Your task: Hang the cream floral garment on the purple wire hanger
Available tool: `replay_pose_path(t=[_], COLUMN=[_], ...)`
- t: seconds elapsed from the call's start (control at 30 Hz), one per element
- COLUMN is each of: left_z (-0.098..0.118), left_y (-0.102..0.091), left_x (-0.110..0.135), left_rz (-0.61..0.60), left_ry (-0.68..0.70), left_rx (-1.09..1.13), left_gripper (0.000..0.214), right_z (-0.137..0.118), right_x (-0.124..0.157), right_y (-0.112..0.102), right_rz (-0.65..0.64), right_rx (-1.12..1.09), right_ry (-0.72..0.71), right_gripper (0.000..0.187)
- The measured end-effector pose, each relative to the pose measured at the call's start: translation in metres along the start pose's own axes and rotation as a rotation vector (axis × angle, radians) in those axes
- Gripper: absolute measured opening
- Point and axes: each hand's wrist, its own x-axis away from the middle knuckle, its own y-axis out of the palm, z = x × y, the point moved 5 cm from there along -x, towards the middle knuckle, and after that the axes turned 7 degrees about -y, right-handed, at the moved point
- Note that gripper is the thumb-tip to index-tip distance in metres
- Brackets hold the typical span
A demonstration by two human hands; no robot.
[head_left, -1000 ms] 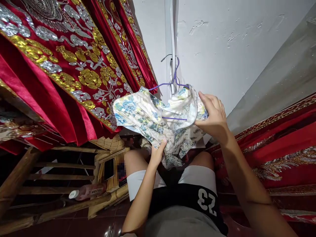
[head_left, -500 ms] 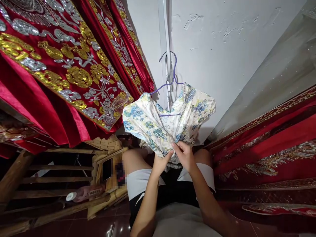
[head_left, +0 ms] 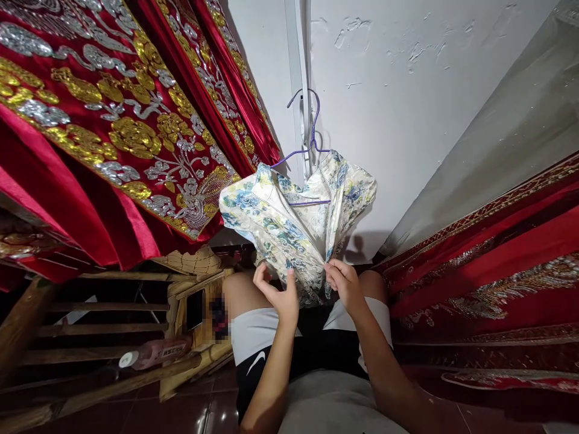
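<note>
A short-sleeved floral blouse (head_left: 283, 226), white with blue and yellow flowers, hangs above my knees on a purple hanger (head_left: 313, 129). My right hand (head_left: 346, 284) pinches the blouse's front edge low on the right side. By the lower left of the cloth, my left hand (head_left: 281, 296) has thumb and fingers apart and holds nothing; I cannot tell whether its thumb touches the fabric. Between the two front panels, the neckline gapes and shows the hanger's lower bar.
Red garments with gold and silver sequins (head_left: 136, 132) hang at the left, and more red embroidered cloth (head_left: 506, 283) hangs at the right. A white wall (head_left: 384, 108) stands behind. At lower left are a bamboo rack (head_left: 104, 330) and a bottle (head_left: 158, 351).
My left hand has let go of the blouse and moved left, its fingers opening. My right hand has shifted slightly right with the front edge, and the neckline gapes wider.
</note>
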Motion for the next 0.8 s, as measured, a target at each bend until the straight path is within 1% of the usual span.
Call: replay_pose_path(t=[0.03,0.07,0.1,0.13,0.17,0.2,0.23,0.3,0.37,0.43,0.5,0.6,0.63,0.7,0.77,0.8], left_z=[0.003,0.006,0.01,0.012,0.016,0.019,0.023,0.029,0.031,0.029,0.024,0.017,0.016,0.017,0.027,0.037], left_y=[0.004,0.012,0.022,0.031,0.038,0.043,0.046,0.05,0.053,0.057,0.062,0.068,0.069,0.072,0.075,0.076], left_x=[0.005,0.01,0.015,0.02,0.022,0.023,0.022,0.019,0.017,0.018,0.02,0.021,0.02,0.015,0.004,-0.005], left_rz=[-0.043,-0.149,-0.285,-0.413,-0.512,-0.573,-0.603,-0.632,-0.679,-0.732,-0.772,-0.822,-0.84,-0.894,-0.943,-0.948], left_ry=[0.089,0.152,0.186,0.195,0.192,0.187,0.187,0.208,0.235,0.255,0.274,0.3,0.303,0.302,0.286,0.279], left_rx=[-0.027,-0.039,-0.035,-0.022,-0.01,0.0,0.005,-0.003,-0.026,-0.058,-0.095,-0.15,-0.162,-0.183,-0.185,-0.166], left_gripper=[0.055,0.047,0.037,0.027,0.019,0.012,0.009,0.013,0.016,0.016,0.018,0.02,0.02,0.019,0.011,0.005], right_z=[0.001,0.002,0.003,0.004,0.004,0.004,0.003,-0.004,-0.022,-0.051,-0.086,-0.129,-0.139,-0.151,-0.152,-0.151], right_x=[0.001,0.002,0.004,0.005,0.007,0.007,0.007,-0.001,-0.019,-0.045,-0.074,-0.105,-0.11,-0.113,-0.108,-0.104], right_y=[0.003,0.006,0.009,0.012,0.013,0.013,0.013,0.008,0.001,-0.006,-0.011,-0.011,-0.01,-0.006,-0.002,0.0], right_rz=[-0.011,-0.029,-0.045,-0.055,-0.061,-0.065,-0.066,-0.051,-0.033,-0.03,-0.046,-0.069,-0.057,-0.032,-0.024,-0.024], right_rx=[-0.04,-0.07,-0.087,-0.09,-0.083,-0.073,-0.067,-0.09,-0.149,-0.199,-0.206,-0.215,-0.218,-0.217,-0.198,-0.182], right_ry=[0.028,0.054,0.075,0.09,0.101,0.112,0.123,0.136,0.112,0.024,-0.098,-0.202,-0.235,-0.286,-0.315,-0.33], right_gripper=[0.046,0.046,0.045,0.043,0.042,0.041,0.041,0.041,0.041,0.044,0.053,0.036,0.033,0.031,0.031,0.032])
